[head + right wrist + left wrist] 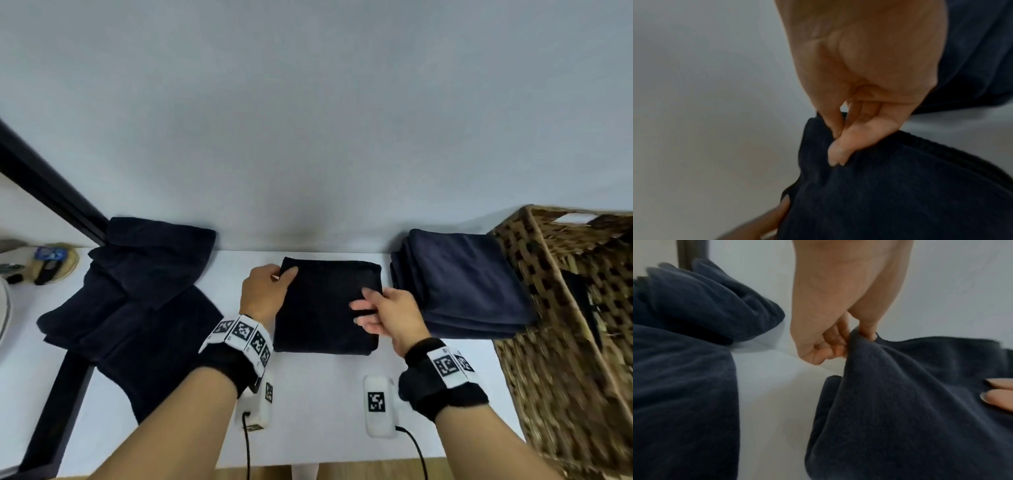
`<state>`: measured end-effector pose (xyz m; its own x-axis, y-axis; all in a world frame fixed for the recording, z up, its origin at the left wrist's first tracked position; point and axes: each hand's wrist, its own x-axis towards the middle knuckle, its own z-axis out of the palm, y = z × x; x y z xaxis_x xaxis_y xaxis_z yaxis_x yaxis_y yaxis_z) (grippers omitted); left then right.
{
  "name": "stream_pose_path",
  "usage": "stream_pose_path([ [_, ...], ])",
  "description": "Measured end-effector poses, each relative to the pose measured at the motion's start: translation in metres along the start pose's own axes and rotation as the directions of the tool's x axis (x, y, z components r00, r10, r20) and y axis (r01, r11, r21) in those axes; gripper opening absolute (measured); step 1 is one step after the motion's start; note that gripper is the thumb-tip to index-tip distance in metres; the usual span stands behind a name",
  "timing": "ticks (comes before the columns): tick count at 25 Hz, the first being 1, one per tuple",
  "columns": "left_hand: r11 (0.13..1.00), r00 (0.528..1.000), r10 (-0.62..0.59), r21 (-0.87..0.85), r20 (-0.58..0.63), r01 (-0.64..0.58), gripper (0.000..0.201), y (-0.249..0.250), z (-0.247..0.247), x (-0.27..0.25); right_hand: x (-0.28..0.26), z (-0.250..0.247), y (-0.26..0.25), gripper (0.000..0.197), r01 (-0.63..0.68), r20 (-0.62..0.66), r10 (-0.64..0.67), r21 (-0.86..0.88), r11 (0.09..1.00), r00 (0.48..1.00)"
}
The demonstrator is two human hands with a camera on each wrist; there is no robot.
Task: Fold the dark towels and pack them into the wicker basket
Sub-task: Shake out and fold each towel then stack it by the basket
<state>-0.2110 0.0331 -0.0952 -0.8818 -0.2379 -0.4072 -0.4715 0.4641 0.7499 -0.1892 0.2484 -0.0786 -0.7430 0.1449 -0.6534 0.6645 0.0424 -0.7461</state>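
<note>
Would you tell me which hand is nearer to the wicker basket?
Right. The right hand pinches the folded towel on its basket-side edge; the left hand grips its far-left corner, farther from the wicker basket.

The wicker basket [561, 308] is blurred and cut off at the right edge; its contents unclear.

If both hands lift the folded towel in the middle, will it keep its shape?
Probably not fully: the folded towel is soft cloth that bunches where the left hand pinches its corner. It likely sags and may unfold. Its fuzzy surface should not slip from the right hand.

Black wristbands [226, 368] with white coded tags [244, 331]
</note>
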Motion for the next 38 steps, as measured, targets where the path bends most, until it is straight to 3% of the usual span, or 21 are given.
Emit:
stream_pose_path([
  [2,0.982,0.988,-0.137,0.136,0.065,0.128,0.052,-0.01,0.012,0.015,0.027,0.01,0.01,0.037,0.016,-0.167,-0.069,-0.299,0.954,0.984],
  [4,0.957,0.958,-0.263,0.155,0.111,0.244,0.069,-0.024,0.024,0.019,0.045,0.014,0.024,0.054,0.0,-0.205,-0.179,-0.657,0.754,0.962],
  [5,0.954,0.951,-0.28,0.15,0.133,0.26,0.071,-0.029,0.03,0.018,0.05,0.016,0.032,0.059,-0.001,-0.184,-0.185,-0.713,0.702,0.965],
  [6,0.957,0.95,-0.272,0.144,0.152,0.251,0.069,-0.031,0.036,0.017,0.052,0.017,0.036,0.061,-0.006,-0.168,-0.162,-0.712,0.702,0.972],
  [9,0.976,0.963,-0.216,0.052,0.159,0.211,0.048,-0.021,0.035,0.006,0.039,0.025,0.028,0.047,0.042,-0.127,-0.134,-0.554,0.831,0.983],
  [11,0.984,0.985,-0.139,-0.095,0.102,0.149,0.035,0.002,0.023,-0.003,0.014,0.021,0.004,0.038,0.172,-0.11,-0.246,-0.453,0.875,0.963],
  [14,0.962,0.999,0.038,-0.271,-0.007,-0.039,0.037,0.058,0.009,-0.027,-0.032,-0.009,-0.052,0.037,0.357,-0.193,-0.47,-0.43,0.829,0.861],
  [16,0.927,0.984,0.179,-0.338,0.013,-0.164,0.052,0.104,0.013,-0.047,-0.055,-0.048,-0.087,0.04,0.402,-0.267,-0.558,-0.465,0.789,0.786],
  [18,0.911,0.956,0.28,-0.338,0.087,-0.236,0.063,0.14,0.035,-0.058,-0.06,-0.093,-0.11,0.047,0.381,-0.325,-0.581,-0.507,0.773,0.746],
  [22,0.926,0.873,0.374,-0.17,0.314,-0.336,0.077,0.171,0.09,-0.059,-0.033,-0.162,-0.11,0.063,0.19,-0.414,-0.535,-0.632,0.752,0.736],
  [24,0.865,0.781,0.367,0.124,0.505,-0.486,0.078,0.166,0.114,-0.055,-0.013,-0.17,-0.088,0.06,0.198,-0.299,-0.625,-0.776,0.599,0.721],
  [25,0.774,0.751,0.339,0.286,0.566,-0.565,0.076,0.159,0.124,-0.053,-0.003,-0.166,-0.074,0.056,0.251,-0.176,-0.668,-0.833,0.492,0.723],
  [27,0.607,0.747,0.313,0.482,0.586,-0.632,0.073,0.149,0.137,-0.049,0.012,-0.155,-0.044,0.056,0.298,0.021,-0.64,-0.897,0.327,0.768],
  [28,0.571,0.756,0.307,0.523,0.579,-0.632,0.072,0.145,0.143,-0.048,0.018,-0.152,-0.03,0.061,0.289,0.06,-0.616,-0.916,0.28,0.786],
  [30,0.568,0.76,0.311,0.529,0.571,-0.63,0.07,0.144,0.147,-0.044,0.031,-0.154,-0.021,0.058,0.267,0.054,-0.594,-0.923,0.277,0.803],
  [33,0.676,0.759,0.378,0.402,0.53,-0.618,0.065,0.141,0.129,-0.046,0.034,-0.159,-0.04,0.04,0.239,0.02,-0.555,-0.915,0.325,0.832],
  [34,0.694,0.771,0.413,0.38,0.485,-0.611,0.061,0.132,0.115,-0.047,0.028,-0.153,-0.05,0.036,0.244,-0.005,-0.602,-0.911,0.331,0.799],
  [36,0.7,0.83,0.415,0.452,0.372,-0.553,0.052,0.103,0.078,-0.047,0.005,-0.12,-0.063,0.028,0.368,-0.028,-0.779,-0.871,0.327,0.626],
  [37,0.699,0.878,0.361,0.532,0.315,-0.478,0.047,0.082,0.056,-0.047,-0.011,-0.089,-0.064,0.025,0.477,0.008,-0.834,-0.824,0.307,0.551],
  [38,0.679,0.925,0.282,0.628,0.254,-0.379,0.044,0.058,0.034,-0.048,-0.027,-0.053,-0.059,0.023,0.588,0.075,-0.848,-0.753,0.297,0.524],
])
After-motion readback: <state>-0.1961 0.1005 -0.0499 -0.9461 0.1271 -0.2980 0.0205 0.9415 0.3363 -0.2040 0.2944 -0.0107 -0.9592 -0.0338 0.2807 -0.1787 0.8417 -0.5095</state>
